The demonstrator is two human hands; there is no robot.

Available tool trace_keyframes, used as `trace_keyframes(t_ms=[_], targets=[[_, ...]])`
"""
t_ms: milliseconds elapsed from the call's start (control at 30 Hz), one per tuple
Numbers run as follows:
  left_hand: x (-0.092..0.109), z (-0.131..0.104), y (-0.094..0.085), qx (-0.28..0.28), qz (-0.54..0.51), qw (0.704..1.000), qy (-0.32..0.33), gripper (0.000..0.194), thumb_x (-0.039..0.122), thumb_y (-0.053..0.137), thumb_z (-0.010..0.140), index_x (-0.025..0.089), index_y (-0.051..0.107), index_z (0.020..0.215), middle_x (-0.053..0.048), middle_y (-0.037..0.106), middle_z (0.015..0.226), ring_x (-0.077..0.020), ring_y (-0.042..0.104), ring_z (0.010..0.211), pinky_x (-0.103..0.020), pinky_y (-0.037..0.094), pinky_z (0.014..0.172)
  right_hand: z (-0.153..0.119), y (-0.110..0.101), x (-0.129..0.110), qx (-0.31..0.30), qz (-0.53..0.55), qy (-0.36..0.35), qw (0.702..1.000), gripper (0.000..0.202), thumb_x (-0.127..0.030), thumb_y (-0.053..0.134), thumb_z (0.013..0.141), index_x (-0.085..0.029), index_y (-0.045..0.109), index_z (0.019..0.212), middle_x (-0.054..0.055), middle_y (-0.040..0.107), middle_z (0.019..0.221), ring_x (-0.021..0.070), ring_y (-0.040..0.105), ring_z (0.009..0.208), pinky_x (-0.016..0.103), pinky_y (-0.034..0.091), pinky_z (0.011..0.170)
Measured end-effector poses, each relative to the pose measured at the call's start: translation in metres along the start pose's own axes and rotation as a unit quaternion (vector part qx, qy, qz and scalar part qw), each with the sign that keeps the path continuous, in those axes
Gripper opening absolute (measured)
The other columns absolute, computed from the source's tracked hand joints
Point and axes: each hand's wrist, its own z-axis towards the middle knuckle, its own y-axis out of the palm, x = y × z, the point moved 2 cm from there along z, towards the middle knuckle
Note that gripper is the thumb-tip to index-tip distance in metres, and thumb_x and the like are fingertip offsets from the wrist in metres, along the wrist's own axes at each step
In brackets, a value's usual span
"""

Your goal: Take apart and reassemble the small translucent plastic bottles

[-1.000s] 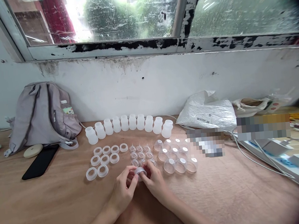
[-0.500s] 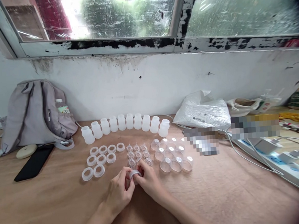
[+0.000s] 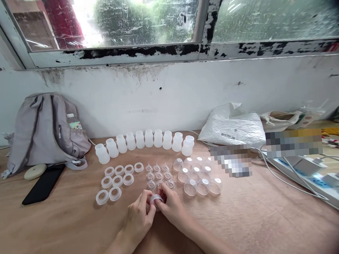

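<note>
Both hands meet near the middle of the wooden table. My left hand and my right hand grip one translucent ring between thumbs and fingers; whatever sits inside it is hard to make out. Just beyond the fingertips stand several clear nipples in rows. Several loose translucent rings lie to the left, and several clear domed caps to the right. Behind them, several frosted small bottles stand upright in a curved row.
A grey backpack, a black phone and a round cream object are at the left. A silvery plastic bag, blurred items, and a white power strip with cables occupy the right. The wall and window rise behind.
The whole view has shifted slightly, so things appear a little further right. Both hands still hold the ring, with slightly changed finger positions.
</note>
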Motion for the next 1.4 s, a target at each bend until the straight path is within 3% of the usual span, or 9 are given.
trace_keyframes(t_ms=[167,300,400,500,600,833,1000,1233,1400], targets=[[-0.009,0.009,-0.013,0.063,-0.063,0.995,-0.040,0.019,0.026,0.035,0.082,0.022,0.045,0.097,-0.002,0.059,0.085,-0.0160,0.057,0.072,-0.027,0.043,0.064,-0.002,-0.005,-0.010,-0.053,0.039,-0.031,0.997,0.007,-0.022,0.046,0.078,-0.018,0.047,0.084,-0.002,0.050,0.070,0.0089,0.045,0.057,0.020,0.038,0.053],[-0.015,0.015,-0.017,0.047,-0.214,0.971,-0.099,0.025,0.032,0.035,0.082,0.020,0.045,0.102,0.001,0.054,0.070,-0.0086,0.047,0.046,-0.021,0.039,0.046,-0.002,-0.008,-0.011,-0.029,0.020,-0.022,0.999,0.022,-0.025,0.039,0.084,-0.020,0.049,0.103,0.003,0.051,0.089,0.0105,0.050,0.064,0.024,0.043,0.062],[-0.014,0.015,-0.011,-0.005,-0.318,0.937,-0.141,0.030,0.041,0.034,0.081,0.020,0.044,0.101,0.003,0.051,0.068,-0.0052,0.039,0.037,-0.017,0.029,0.035,-0.002,-0.005,-0.009,-0.042,-0.010,-0.059,0.997,0.017,-0.025,0.041,0.084,-0.020,0.053,0.094,0.004,0.051,0.090,0.0111,0.050,0.067,0.025,0.042,0.065],[-0.013,0.012,-0.004,-0.041,-0.363,0.918,-0.156,0.042,0.052,0.026,0.081,0.019,0.043,0.101,0.004,0.048,0.061,-0.0053,0.037,0.036,-0.015,0.021,0.032,-0.004,-0.003,-0.007,-0.050,-0.043,-0.084,0.994,0.013,-0.025,0.043,0.083,-0.019,0.052,0.077,0.001,0.051,0.073,0.0111,0.047,0.061,0.023,0.039,0.058],[-0.012,0.010,-0.002,-0.042,-0.346,0.927,-0.136,0.044,0.055,0.028,0.079,0.019,0.043,0.099,0.005,0.044,0.057,-0.0054,0.035,0.036,-0.016,0.022,0.034,-0.006,-0.001,-0.005,-0.070,-0.057,-0.084,0.992,0.013,-0.025,0.043,0.083,-0.019,0.047,0.072,-0.002,0.048,0.061,0.0101,0.042,0.053,0.021,0.034,0.051],[-0.007,0.013,-0.014,-0.013,-0.208,0.972,-0.108,0.030,0.043,0.031,0.083,0.018,0.044,0.071,0.005,0.044,0.057,-0.0093,0.040,0.051,-0.019,0.032,0.049,-0.005,0.000,-0.008,-0.105,-0.022,-0.092,0.990,0.017,-0.023,0.040,0.084,-0.019,0.045,0.068,-0.002,0.049,0.061,0.0098,0.043,0.054,0.020,0.032,0.052],[-0.004,0.014,-0.019,-0.018,-0.197,0.975,-0.097,0.028,0.041,0.031,0.083,0.019,0.044,0.071,0.005,0.044,0.057,-0.0111,0.042,0.055,-0.021,0.034,0.053,-0.004,-0.001,-0.010,-0.114,0.006,-0.073,0.991,0.018,-0.026,0.040,0.084,-0.018,0.046,0.068,-0.003,0.047,0.058,0.0093,0.041,0.052,0.020,0.031,0.050],[-0.008,0.014,-0.014,-0.044,-0.255,0.960,-0.105,0.024,0.041,0.038,0.081,0.019,0.046,0.083,0.006,0.044,0.056,-0.0086,0.041,0.046,-0.019,0.034,0.047,-0.004,-0.001,-0.005,-0.111,0.074,-0.015,0.991,0.018,-0.029,0.043,0.083,-0.018,0.046,0.069,-0.004,0.044,0.058,0.0074,0.040,0.047,0.019,0.031,0.046],[-0.007,0.015,-0.016,-0.016,-0.237,0.967,-0.093,0.025,0.040,0.042,0.079,0.019,0.050,0.090,0.000,0.057,0.076,-0.0130,0.052,0.065,-0.021,0.041,0.055,-0.003,-0.001,-0.001,-0.117,0.130,0.014,0.985,0.020,-0.034,0.042,0.084,-0.017,0.047,0.074,-0.004,0.045,0.060,0.0062,0.039,0.045,0.019,0.032,0.043]])
